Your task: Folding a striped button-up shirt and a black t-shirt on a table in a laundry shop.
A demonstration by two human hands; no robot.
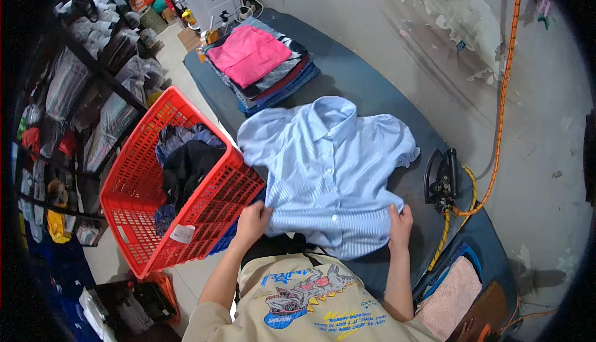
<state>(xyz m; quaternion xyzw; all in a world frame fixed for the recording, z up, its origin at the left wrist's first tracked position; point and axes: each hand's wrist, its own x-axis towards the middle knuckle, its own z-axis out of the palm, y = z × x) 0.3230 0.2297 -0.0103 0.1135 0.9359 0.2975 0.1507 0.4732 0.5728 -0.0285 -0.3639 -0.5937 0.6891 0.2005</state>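
Note:
A light blue striped short-sleeved blouse (302, 169) lies front side up on a grey-blue padded ironing table (368, 69), its collar pointing away from me. My left hand (253, 223) grips its left side near the hem. On the opposite side, my right hand (400, 225) pinches the fabric at about the same height. Below the hands, the hem hangs towards my body. To the right of the blouse a black steam iron (441, 181) rests on the table, joined to a yellow and orange hose (505, 85).
A red plastic basket (209, 211) holding dark clothes (188, 165) stands close on the left. Folded clothes, topped by a pink garment (249, 55), are stacked at the table's far end. A pink cloth (449, 290) lies at lower right. Bagged goods (116, 118) crowd the left side.

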